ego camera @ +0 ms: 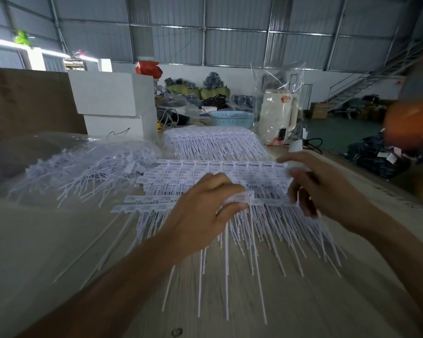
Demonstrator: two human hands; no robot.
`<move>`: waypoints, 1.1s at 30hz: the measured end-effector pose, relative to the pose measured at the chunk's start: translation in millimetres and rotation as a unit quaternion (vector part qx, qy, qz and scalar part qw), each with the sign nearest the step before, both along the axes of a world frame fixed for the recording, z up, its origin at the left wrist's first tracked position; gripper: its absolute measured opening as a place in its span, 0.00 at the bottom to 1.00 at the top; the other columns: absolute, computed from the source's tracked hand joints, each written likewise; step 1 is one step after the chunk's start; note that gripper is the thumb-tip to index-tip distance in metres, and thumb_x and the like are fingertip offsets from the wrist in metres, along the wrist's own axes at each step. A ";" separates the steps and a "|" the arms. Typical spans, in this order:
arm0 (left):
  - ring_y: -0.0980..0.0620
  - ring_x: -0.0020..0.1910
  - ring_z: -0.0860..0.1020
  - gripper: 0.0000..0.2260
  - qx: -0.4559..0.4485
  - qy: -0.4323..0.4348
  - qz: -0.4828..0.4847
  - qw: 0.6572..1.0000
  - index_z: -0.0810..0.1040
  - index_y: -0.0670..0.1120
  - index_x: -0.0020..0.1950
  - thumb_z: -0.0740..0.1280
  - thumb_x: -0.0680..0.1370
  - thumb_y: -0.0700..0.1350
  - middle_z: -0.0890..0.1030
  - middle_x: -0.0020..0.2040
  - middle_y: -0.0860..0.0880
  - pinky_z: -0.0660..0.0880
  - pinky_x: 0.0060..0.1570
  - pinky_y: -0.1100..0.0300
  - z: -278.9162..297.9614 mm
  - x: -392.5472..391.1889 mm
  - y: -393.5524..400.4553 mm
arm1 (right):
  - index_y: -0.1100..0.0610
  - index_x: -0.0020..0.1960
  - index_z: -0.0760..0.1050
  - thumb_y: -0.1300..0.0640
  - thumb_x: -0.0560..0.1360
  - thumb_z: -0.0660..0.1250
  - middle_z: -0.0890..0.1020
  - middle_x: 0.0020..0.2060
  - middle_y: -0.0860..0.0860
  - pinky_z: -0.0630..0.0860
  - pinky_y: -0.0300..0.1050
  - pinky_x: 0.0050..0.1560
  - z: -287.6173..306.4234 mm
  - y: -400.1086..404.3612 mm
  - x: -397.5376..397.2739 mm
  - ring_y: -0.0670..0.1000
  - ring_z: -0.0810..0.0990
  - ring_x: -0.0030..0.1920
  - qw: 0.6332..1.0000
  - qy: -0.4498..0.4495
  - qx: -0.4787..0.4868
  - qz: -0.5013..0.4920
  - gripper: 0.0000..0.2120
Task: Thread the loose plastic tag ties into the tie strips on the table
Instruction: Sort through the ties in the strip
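A: Since the tie strips [230, 172] lie stacked flat on the table [303, 301] right in front of the person, heads in rows and tails fanning toward the near edge, why does the left hand [205, 203] sit on top of them?

B: It appears to steady the work. Its fingers are curled, and the fingertips pinch the head end of one strip [266, 202] at the near row, probably so the strip cannot slide while a tie goes in.

A: And the right hand [313, 184]?

B: It hovers at the other end of that same strip, fingers bent downward toward it. Motion blur hides whether they actually pinch the strip or a single tie, so that cannot be told.

A: Where are the loose ties?

B: A heap of loose tag ties [88, 172] lies on clear plastic to the left, well apart from both hands. Keeping it to the side likely leaves the stack free for threading.

A: And the pile behind?

B: Another stack of strips [215, 142] sits just beyond the working one, near a blue basket [231, 120]; whether it is finished or waiting cannot be judged.
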State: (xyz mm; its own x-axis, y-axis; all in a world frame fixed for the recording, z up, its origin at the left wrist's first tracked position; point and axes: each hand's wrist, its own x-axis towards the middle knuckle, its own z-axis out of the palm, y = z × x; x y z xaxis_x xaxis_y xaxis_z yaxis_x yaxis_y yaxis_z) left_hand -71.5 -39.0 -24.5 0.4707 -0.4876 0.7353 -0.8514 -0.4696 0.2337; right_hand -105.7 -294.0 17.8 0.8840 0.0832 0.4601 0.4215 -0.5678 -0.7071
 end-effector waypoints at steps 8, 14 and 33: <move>0.53 0.45 0.76 0.11 -0.096 0.033 0.004 0.995 0.81 0.47 0.49 0.77 0.72 0.49 0.80 0.43 0.55 0.75 0.43 0.51 -0.7 -6.0 -9.9 | 0.51 0.55 0.80 0.57 0.85 0.56 0.72 0.25 0.55 0.63 0.37 0.21 -23.5 51.8 -8.0 0.52 0.63 0.19 0.988 0.096 0.064 0.102 0.13; 0.49 0.44 0.76 0.10 -0.120 0.011 0.025 0.992 0.82 0.42 0.46 0.76 0.72 0.47 0.80 0.42 0.50 0.71 0.44 0.56 3.2 -7.7 -13.0 | 0.62 0.47 0.71 0.47 0.81 0.62 0.71 0.30 0.56 0.59 0.34 0.23 -24.5 61.0 -12.4 0.48 0.60 0.20 0.936 0.230 0.234 0.128 0.17; 0.53 0.51 0.78 0.11 -0.111 0.056 0.030 0.992 0.84 0.43 0.57 0.72 0.77 0.46 0.80 0.50 0.50 0.69 0.53 0.68 4.7 -12.2 -11.2 | 0.58 0.37 0.80 0.55 0.79 0.64 0.78 0.31 0.53 0.65 0.37 0.27 -21.4 48.4 -6.3 0.47 0.68 0.29 0.932 0.217 0.257 0.131 0.14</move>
State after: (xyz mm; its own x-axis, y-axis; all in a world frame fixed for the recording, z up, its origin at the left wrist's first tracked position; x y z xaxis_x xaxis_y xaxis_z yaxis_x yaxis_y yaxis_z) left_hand -83.7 -50.1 -19.8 0.5785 -0.2879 0.7632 -0.7865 -0.4450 0.4283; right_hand -112.0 -245.6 -3.6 0.9768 0.1887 0.1013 0.1077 -0.0241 -0.9939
